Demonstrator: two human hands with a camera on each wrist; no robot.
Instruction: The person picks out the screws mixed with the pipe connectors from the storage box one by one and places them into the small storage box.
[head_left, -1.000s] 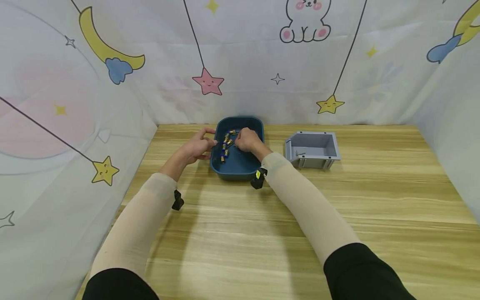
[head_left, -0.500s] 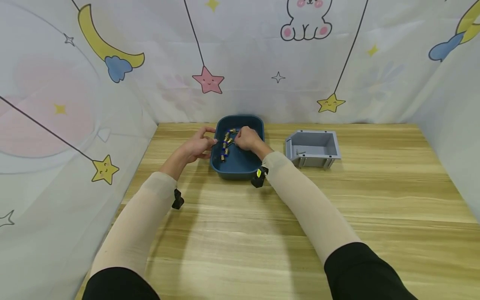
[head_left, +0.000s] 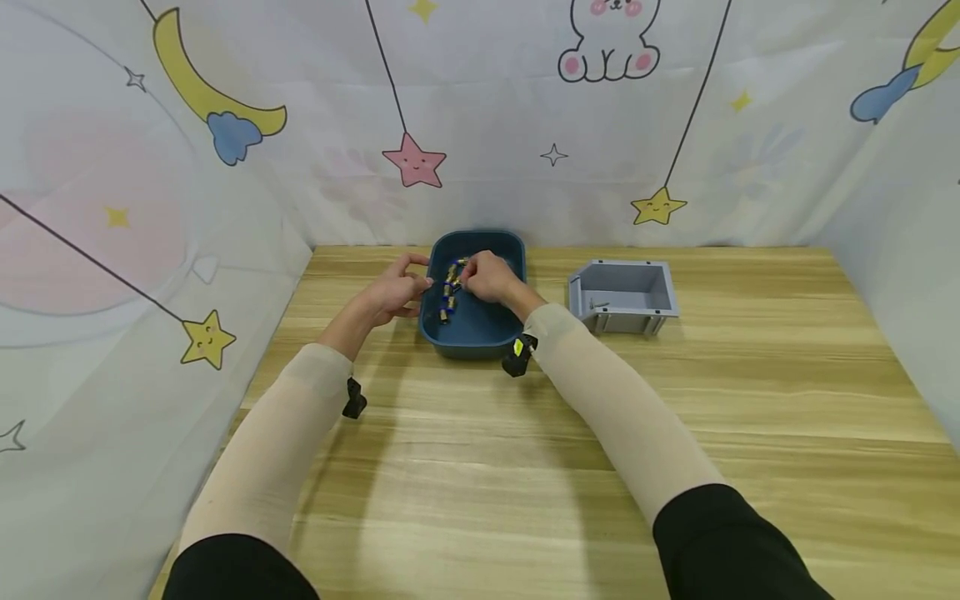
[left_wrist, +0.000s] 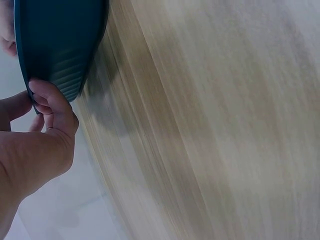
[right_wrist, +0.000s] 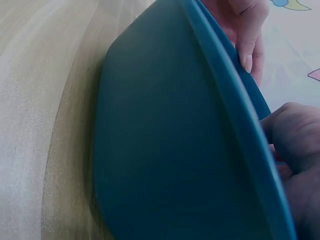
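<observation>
A dark blue plastic bin point(head_left: 472, 335) stands at the back of the table. Several small brass-coloured cylindrical pieces with blue parts point(head_left: 447, 302) lie along its left side. My left hand point(head_left: 393, 293) holds the bin's left rim; in the left wrist view, the thumb and fingers point(left_wrist: 50, 107) pinch that edge. My right hand point(head_left: 491, 277) reaches down inside, fingers curled, with the fingertips among the upper brass pieces. Anything between those fingertips is too small to make out. In the right wrist view, the bin wall point(right_wrist: 160, 120) covers most of the right hand point(right_wrist: 300, 145).
Right of the blue bin stands a grey open-fronted bin point(head_left: 626, 321) with a few thin metal pieces, perhaps screws point(head_left: 598, 305), near its front. A printed cloth point(head_left: 487, 150) hangs directly behind the wooden table point(head_left: 480, 467), with more cloth at both sides.
My right fingertips have shifted slightly left, over the upper brass pieces. A piece that showed beside them is now partly covered. My left hand has stayed at the rim.
</observation>
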